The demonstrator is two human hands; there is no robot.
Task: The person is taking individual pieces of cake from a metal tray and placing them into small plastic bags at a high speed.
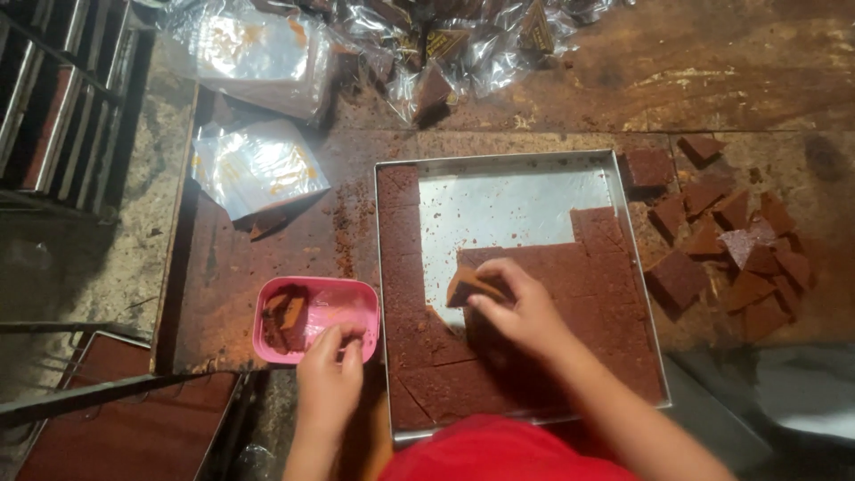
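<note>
So the right hand [521, 312] has a triangular brown cake piece [470, 287] pinched between thumb and fingertips, lifted just off the cut slab [570, 312] in the metal tray [508, 165]. The piece sits at the left tip of the grip, mostly sticking out past the fingers toward the bare shiny part of the tray, so it's really only held by one edge.

The left hand [329, 370] is down at the near rim of the pink plastic tub [316, 319], fingers closed lightly on the rim. It looks like it's steadying the tub, with nothing else in it as far as I can tell. The tub already has a few brown scraps in its left half.

What could go wrong, imo: this stuff looks crumbly (crumbs all over the board left of the tray), and a thin wedge held by one edge could snap and drop back into the tray. Squeezing harder would probably just crush it. The heel of the right hand is also right over the uncut-looking rows, so it could dent those. The loose pile of cut pieces [739, 245] to the right sits well apart from both hands.
</note>
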